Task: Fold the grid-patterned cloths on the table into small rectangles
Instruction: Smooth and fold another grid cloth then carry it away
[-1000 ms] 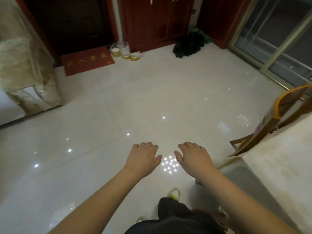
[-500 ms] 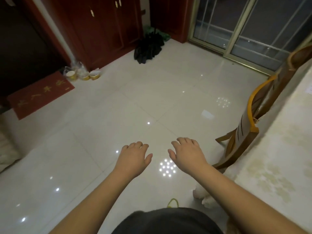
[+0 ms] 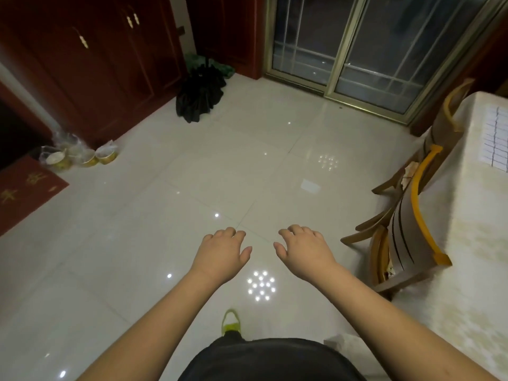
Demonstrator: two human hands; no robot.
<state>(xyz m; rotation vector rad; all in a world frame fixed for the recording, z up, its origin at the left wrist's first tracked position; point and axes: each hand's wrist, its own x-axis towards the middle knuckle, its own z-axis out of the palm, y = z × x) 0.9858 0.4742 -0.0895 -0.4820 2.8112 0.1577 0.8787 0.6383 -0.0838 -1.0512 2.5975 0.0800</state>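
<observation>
Both hands were held out palm-down over the glossy tiled floor (image 3: 137,243), side by side, apart from each other and holding nothing. The left hand (image 3: 222,254) had its fingers loosely curled and relaxed, thumb pointing right; the right hand (image 3: 305,253) was the same, thumb pointing left. The grid-patterned cloth (image 3: 496,138) lay on the table (image 3: 472,243) at the far right edge of view, cut off by the frame, well apart from both hands. The table wore a pale patterned cover. Two wooden chairs (image 3: 406,237) with yellow-edged backs stood tucked against the table's left side. Far left, a dark red cabinet (image 3: 96,64); a black folded umbrella (image 3: 199,92) leaned at its right end. Yellow bowls in plastic bags (image 3: 79,156) sat on the floor by a red doormat (image 3: 24,188). Sliding glass doors (image 3: 357,42) were at the far side. A yellow-green shoe (image 3: 231,321) showed near the bottom.
</observation>
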